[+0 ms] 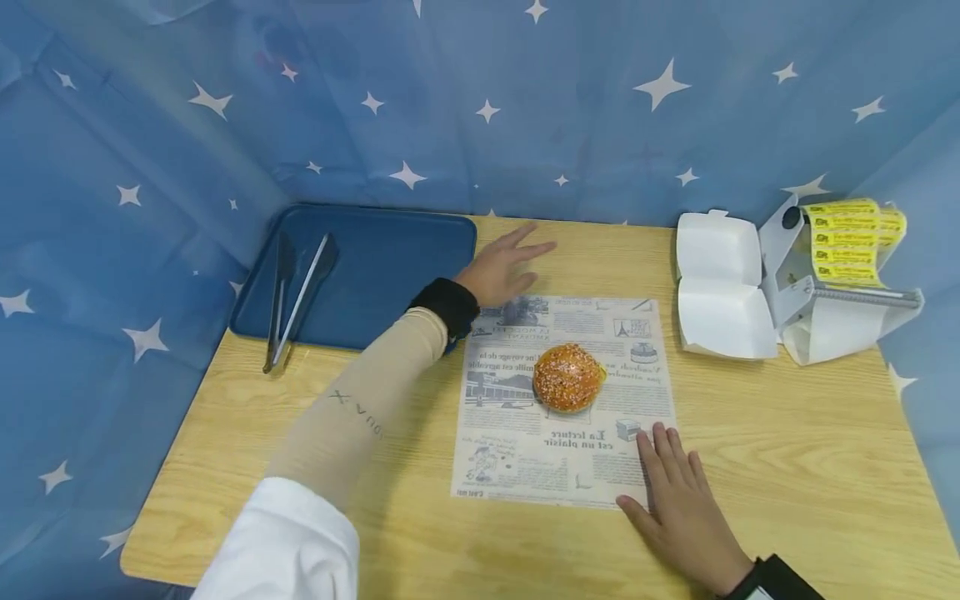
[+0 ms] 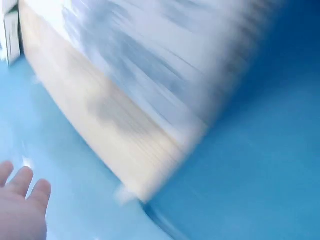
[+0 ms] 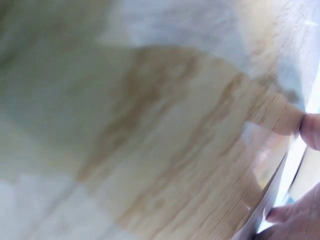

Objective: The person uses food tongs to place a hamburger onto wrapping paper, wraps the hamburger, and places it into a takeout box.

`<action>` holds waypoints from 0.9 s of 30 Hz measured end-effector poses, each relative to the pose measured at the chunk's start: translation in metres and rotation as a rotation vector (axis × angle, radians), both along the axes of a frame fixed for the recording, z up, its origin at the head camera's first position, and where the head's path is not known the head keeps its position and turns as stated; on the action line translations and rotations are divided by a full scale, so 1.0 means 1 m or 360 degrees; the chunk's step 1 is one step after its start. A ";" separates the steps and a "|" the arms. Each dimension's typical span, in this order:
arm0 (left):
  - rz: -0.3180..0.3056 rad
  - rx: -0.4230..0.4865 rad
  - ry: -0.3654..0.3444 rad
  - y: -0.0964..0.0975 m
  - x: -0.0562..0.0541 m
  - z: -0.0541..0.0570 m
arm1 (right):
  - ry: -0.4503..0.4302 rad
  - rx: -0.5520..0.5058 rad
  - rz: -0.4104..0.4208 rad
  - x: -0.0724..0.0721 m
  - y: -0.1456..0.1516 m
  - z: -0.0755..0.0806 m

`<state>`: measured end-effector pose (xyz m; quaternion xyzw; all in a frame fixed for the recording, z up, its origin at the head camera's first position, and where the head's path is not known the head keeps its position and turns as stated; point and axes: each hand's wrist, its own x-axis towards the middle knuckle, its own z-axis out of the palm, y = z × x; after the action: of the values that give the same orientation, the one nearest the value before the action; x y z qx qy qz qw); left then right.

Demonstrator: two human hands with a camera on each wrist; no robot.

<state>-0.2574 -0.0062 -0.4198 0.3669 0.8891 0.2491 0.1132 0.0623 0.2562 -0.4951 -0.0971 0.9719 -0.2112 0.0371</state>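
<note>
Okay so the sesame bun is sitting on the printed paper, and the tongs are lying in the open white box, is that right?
Not quite: the tongs are lying on the blue tray, not in the open white box, as the head view shows. The sesame bun is indeed sitting on the printed paper.

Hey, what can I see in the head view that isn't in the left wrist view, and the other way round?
Only the head view shows the sesame bun, the tongs, the right hand and the roll of yellow labels.

Only the left wrist view gives a close, motion-blurred look at the scene; I can't make out any extra thing in it.

Both show the left hand, the printed paper, the blue tray, the wooden table and the blue curtain.
</note>
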 end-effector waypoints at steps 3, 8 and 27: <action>-0.0175 -0.0231 0.0000 0.034 0.002 -0.010 | -0.0035 -0.0011 -0.0014 0.002 -0.002 0.000; -0.0328 -0.0528 0.0005 0.062 0.005 -0.032 | -0.0105 -0.0010 -0.0033 0.005 -0.003 0.000; -0.0304 -0.0099 -0.0418 0.083 0.017 -0.025 | 0.0047 0.0037 -0.0021 0.001 0.001 -0.005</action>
<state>-0.2405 0.0772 -0.4447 0.4103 0.8351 0.2553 0.2629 0.0635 0.2571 -0.5002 -0.0933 0.9754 -0.1986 0.0225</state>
